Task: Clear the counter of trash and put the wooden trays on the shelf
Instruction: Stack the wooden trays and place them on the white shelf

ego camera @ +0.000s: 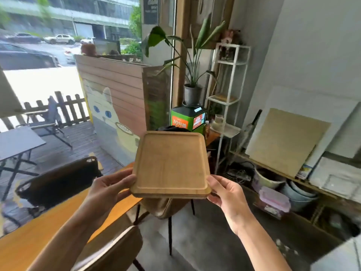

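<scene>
Bright daylight pours in through the large window on the left, and the pavement outside is blown out to near white. The room on the right is dimmer and evenly lit, with soft shadows under the low shelf. Motion blur smears the far street, the near chair and the frame edges. Wide-angle distortion bends the window frame and walls outward.

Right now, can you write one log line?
step: carrying | object: wooden tray, nothing on it | left hand: grips near corner | right hand: grips near corner
</scene>
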